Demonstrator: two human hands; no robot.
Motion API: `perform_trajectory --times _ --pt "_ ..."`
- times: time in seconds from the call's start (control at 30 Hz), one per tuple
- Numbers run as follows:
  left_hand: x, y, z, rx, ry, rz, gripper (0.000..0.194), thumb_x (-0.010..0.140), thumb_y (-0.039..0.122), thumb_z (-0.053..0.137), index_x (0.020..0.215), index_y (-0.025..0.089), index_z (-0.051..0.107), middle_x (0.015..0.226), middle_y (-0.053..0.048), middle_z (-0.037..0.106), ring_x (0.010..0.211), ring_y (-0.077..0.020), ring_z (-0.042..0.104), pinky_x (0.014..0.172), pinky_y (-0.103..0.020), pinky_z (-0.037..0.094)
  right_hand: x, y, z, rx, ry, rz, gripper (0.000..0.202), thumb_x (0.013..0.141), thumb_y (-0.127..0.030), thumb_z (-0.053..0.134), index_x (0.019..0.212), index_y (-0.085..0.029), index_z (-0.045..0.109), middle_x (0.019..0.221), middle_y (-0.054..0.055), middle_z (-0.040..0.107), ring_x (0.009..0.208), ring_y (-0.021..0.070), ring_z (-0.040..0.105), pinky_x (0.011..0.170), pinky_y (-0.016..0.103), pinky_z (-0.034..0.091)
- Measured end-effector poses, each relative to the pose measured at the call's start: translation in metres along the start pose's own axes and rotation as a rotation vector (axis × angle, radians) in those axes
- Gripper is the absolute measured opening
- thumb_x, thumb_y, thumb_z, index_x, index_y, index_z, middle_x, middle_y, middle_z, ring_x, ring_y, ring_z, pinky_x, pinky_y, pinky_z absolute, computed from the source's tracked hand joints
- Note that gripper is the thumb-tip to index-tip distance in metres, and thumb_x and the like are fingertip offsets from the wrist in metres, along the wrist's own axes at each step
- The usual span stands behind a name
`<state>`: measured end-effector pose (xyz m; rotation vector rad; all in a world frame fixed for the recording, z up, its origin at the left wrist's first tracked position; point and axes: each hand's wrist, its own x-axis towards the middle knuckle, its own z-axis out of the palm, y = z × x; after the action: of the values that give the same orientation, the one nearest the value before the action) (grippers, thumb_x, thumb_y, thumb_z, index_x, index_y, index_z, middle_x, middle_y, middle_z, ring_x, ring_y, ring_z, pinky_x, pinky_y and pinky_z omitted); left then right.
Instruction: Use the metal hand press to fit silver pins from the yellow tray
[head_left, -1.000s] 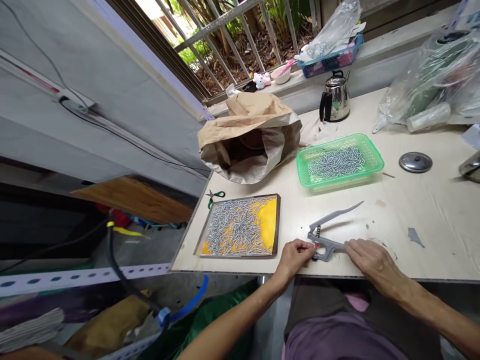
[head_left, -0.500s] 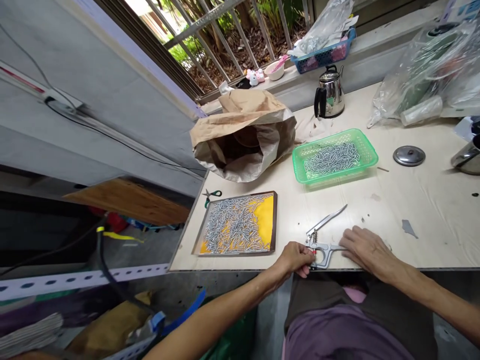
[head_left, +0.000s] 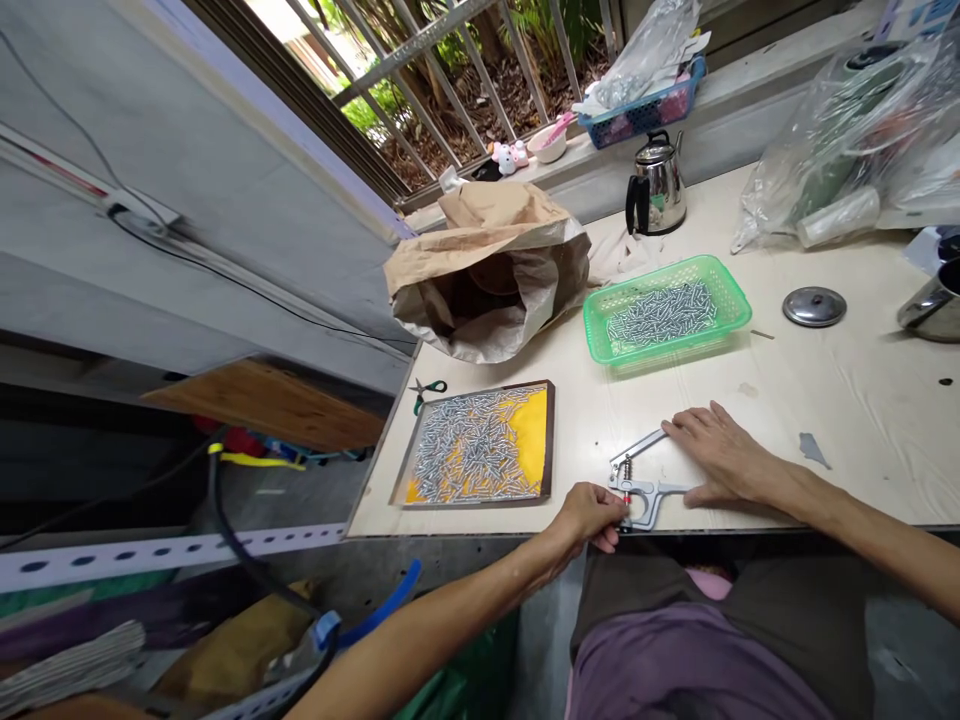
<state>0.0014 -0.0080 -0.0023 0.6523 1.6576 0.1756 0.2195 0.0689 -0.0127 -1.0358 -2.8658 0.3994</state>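
A silver pair of spring-loaded hand-press pliers (head_left: 651, 502) lies at the table's front edge, its two handles spread apart to the right. My right hand (head_left: 731, 458) spans these handles, fingers on the upper one and thumb by the lower. My left hand (head_left: 589, 515) is closed in a pinch at the jaw, beside a small red part (head_left: 627, 498); what its fingertips hold is too small to make out. To the left lies a shallow tray (head_left: 550, 440) with a yellow bottom, covered in small silver metal pieces (head_left: 469, 445). More such pieces fill a green plastic basket (head_left: 742, 312).
Green-handled scissors (head_left: 430, 387) lie behind the tray. An open brown paper bag (head_left: 517, 235) stands further back. A steel kettle (head_left: 660, 190), a metal lid (head_left: 814, 307) and clear plastic bags (head_left: 780, 200) are at the back and right. The table (head_left: 487, 522) ends near my lap.
My right hand has risen and opened wider, its fingers now reaching the upper handle of the pliers. My left hand stays at the jaw.
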Motion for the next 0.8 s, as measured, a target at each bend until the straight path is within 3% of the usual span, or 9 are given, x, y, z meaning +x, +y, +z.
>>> perform_trajectory --times 0.1,0.17,0.23,0.33,0.43,0.5,0.63,0.7,0.8 --pt "-0.005 0.001 0.0 0.093 0.014 -0.002 0.016 0.079 0.024 0.061 0.068 0.013 0.058 0.037 0.006 0.048 0.035 -0.0089 0.047 0.043 -0.02 0.044 0.0 -0.006 -0.007 -0.011 0.008 0.013 0.077 0.058 -0.046 0.078 0.121 -0.012 0.051 0.11 0.016 0.058 0.102 0.0325 0.051 0.094 0.053 0.034" --pt "-0.011 -0.001 -0.001 0.264 0.072 0.078 0.019 0.082 0.026 0.058 0.068 0.013 0.059 0.043 0.004 0.05 0.042 -0.0109 0.052 0.048 -0.023 0.047 -0.002 -0.009 -0.01 -0.009 0.011 0.019 0.067 0.058 -0.042 0.08 0.113 -0.013 0.055 0.104 0.014 0.059 0.096 0.0299 0.052 0.09 0.048 0.039" --pt "-0.015 -0.003 0.0 0.495 0.217 0.313 0.019 0.083 0.028 0.057 0.072 0.013 0.061 0.059 0.0 0.059 0.057 -0.0144 0.059 0.059 -0.027 0.05 -0.003 -0.013 -0.012 0.011 0.005 0.024 0.054 0.06 -0.037 0.081 0.104 -0.014 0.058 0.099 0.012 0.059 0.092 0.0269 0.052 0.082 0.041 0.044" --pt "-0.011 -0.001 0.007 0.781 0.401 0.796 0.017 0.084 0.03 0.06 0.095 0.017 0.062 0.098 -0.007 0.064 0.092 -0.0222 0.06 0.079 -0.036 0.05 -0.006 -0.018 -0.012 0.038 -0.001 0.04 0.045 0.063 -0.029 0.08 0.1 -0.015 0.058 0.098 0.01 0.058 0.088 0.0245 0.052 0.073 0.035 0.046" --pt "0.005 0.011 0.018 0.936 0.363 1.096 0.049 0.079 0.036 0.067 0.121 0.017 0.049 0.124 -0.014 0.054 0.114 -0.0289 0.049 0.093 -0.045 0.045 -0.01 -0.019 -0.009 0.038 0.004 0.054 0.052 0.062 -0.029 0.081 0.105 -0.015 0.056 0.098 0.011 0.057 0.089 0.0255 0.052 0.075 0.036 0.046" --pt "0.017 0.021 0.023 0.992 0.284 1.17 0.063 0.078 0.039 0.068 0.129 0.016 0.04 0.126 -0.016 0.051 0.114 -0.03 0.047 0.095 -0.046 0.044 -0.014 -0.017 -0.008 0.029 0.014 0.058 0.062 0.058 -0.032 0.083 0.11 -0.014 0.054 0.101 0.012 0.057 0.09 0.0269 0.051 0.076 0.038 0.046" --pt "0.027 0.034 0.026 1.074 0.185 1.197 0.07 0.079 0.042 0.065 0.134 0.015 0.031 0.119 -0.015 0.051 0.104 -0.0299 0.05 0.089 -0.047 0.045 -0.024 -0.011 -0.008 -0.023 0.048 0.088 0.072 0.052 -0.036 0.085 0.113 -0.013 0.053 0.101 0.013 0.057 0.091 0.029 0.051 0.076 0.04 0.046" --pt "0.028 0.036 0.027 1.082 0.169 1.227 0.068 0.081 0.042 0.063 0.134 0.015 0.03 0.117 -0.015 0.05 0.103 -0.0298 0.049 0.088 -0.047 0.045 -0.028 -0.01 -0.007 -0.036 0.06 0.088 0.065 0.055 -0.035 0.084 0.109 -0.012 0.055 0.096 0.011 0.058 0.088 0.0276 0.051 0.075 0.039 0.046" --pt "0.029 0.036 0.033 1.089 0.154 1.253 0.048 0.087 0.037 0.057 0.126 0.015 0.039 0.109 -0.012 0.054 0.098 -0.0268 0.05 0.083 -0.043 0.047 -0.03 -0.009 -0.003 -0.029 0.09 0.074 0.046 0.062 -0.027 0.081 0.1 -0.014 0.058 0.089 0.008 0.057 0.082 0.0238 0.051 0.072 0.035 0.046"
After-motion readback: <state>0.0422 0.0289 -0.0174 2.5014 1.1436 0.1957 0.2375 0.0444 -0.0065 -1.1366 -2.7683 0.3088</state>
